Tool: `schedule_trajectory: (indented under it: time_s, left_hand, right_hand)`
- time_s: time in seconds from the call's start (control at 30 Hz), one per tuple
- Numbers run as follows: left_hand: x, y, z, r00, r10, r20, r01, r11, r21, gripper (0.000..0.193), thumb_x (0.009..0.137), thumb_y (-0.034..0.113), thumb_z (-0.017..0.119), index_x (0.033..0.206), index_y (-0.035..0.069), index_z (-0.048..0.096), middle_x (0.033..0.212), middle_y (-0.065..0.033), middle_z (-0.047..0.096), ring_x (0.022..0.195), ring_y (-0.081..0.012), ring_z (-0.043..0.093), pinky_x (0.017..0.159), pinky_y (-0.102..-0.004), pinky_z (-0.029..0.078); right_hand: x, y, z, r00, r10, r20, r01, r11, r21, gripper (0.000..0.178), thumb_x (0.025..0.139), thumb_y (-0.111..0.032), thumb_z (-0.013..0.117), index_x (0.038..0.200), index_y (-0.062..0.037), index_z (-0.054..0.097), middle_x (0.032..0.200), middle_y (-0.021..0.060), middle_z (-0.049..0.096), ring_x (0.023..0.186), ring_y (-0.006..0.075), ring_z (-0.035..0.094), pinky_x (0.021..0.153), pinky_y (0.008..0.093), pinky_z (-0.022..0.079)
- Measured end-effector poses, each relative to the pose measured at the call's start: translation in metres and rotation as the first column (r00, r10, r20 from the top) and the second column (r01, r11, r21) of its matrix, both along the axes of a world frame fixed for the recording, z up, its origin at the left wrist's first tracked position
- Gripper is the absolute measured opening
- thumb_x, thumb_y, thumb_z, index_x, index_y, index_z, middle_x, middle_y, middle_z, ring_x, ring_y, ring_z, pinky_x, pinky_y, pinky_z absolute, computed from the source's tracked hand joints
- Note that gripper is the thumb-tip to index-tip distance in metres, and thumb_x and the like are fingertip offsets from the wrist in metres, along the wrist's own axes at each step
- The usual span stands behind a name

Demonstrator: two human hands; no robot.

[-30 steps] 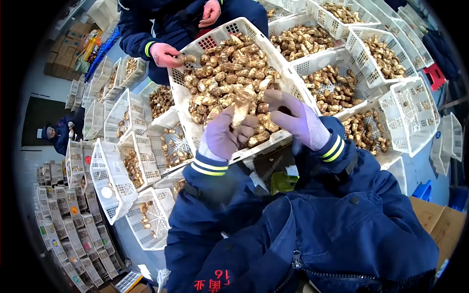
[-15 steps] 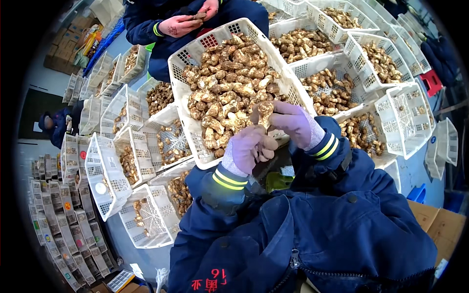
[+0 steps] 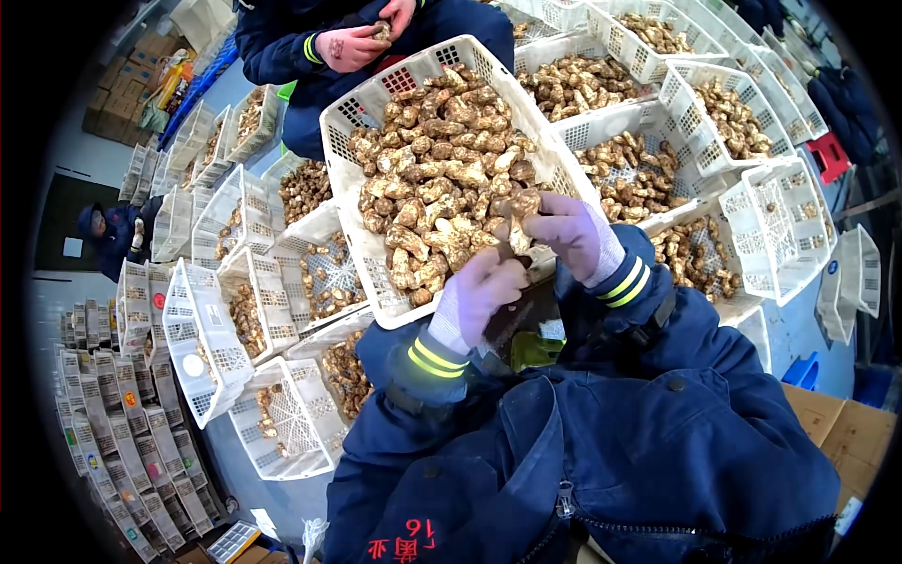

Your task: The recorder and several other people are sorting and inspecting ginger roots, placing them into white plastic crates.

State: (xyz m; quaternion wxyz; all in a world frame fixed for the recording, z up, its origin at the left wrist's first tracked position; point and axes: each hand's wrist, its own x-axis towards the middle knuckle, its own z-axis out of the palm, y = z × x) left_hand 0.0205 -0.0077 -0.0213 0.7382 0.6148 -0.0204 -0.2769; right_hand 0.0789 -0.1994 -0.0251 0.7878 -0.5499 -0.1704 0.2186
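A brown-and-white mushroom [image 3: 520,224] with a thick stem is pinched in the gloved fingers of my right hand [image 3: 581,237], over the near right part of a white plastic crate [image 3: 368,274]. Just below and left of it, my left hand [image 3: 481,293] is closed, its gloved fingers curled near the mushroom's lower end. A dark sliver shows by its fingertips, but what it grips is hidden. Under and beyond both hands, the crate holds a heap of similar mushrooms [image 3: 427,169].
A co-worker's hands [image 3: 352,47] hold a mushroom at the crate's far side. More crates of mushrooms stand to the right [image 3: 639,179] and to the left [image 3: 246,221]. Rows of stacked crates [image 3: 122,414] line the far left. A cardboard box [image 3: 850,442] sits at lower right.
My left hand has shifted slightly down and its fingers have curled tighter. My right hand has tilted the mushroom and moved it a little right. The co-worker's hands have turned their mushroom.
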Motion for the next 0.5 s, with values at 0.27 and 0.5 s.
schedule_trajectory:
  time_s: [0.27, 0.5]
  left_hand:
    - [0.001, 0.027, -0.015, 0.943, 0.263, -0.206, -0.321, 0.882, -0.345, 0.047, 0.093, 0.031, 0.053, 0.124, -0.002, 0.043, 0.097, -0.0135, 0.062, 0.083, -0.0234, 0.064, 0.072, -0.0317, 0.052]
    - [0.051, 0.101, 0.023, 0.822, 0.555, -0.128, -0.545, 0.703, -0.457, 0.046, 0.096, 0.031, 0.047, 0.123, -0.006, 0.045, 0.112, -0.0204, 0.059, 0.089, -0.0245, 0.063, 0.084, -0.0335, 0.052]
  right_hand:
    - [-0.002, 0.004, 0.013, 0.936, 0.071, 0.346, 0.089, 0.901, -0.425, 0.060, 0.082, -0.021, 0.060, 0.135, -0.0014, 0.040, 0.134, 0.0189, 0.047, 0.126, 0.0273, 0.044, 0.104, 0.0345, 0.035]
    - [0.020, -0.038, -0.006, 0.927, -0.235, 0.293, 0.350, 0.821, -0.451, 0.040, 0.087, -0.018, 0.054, 0.125, -0.0034, 0.054, 0.110, 0.0105, 0.063, 0.097, 0.0174, 0.059, 0.085, 0.0285, 0.046]
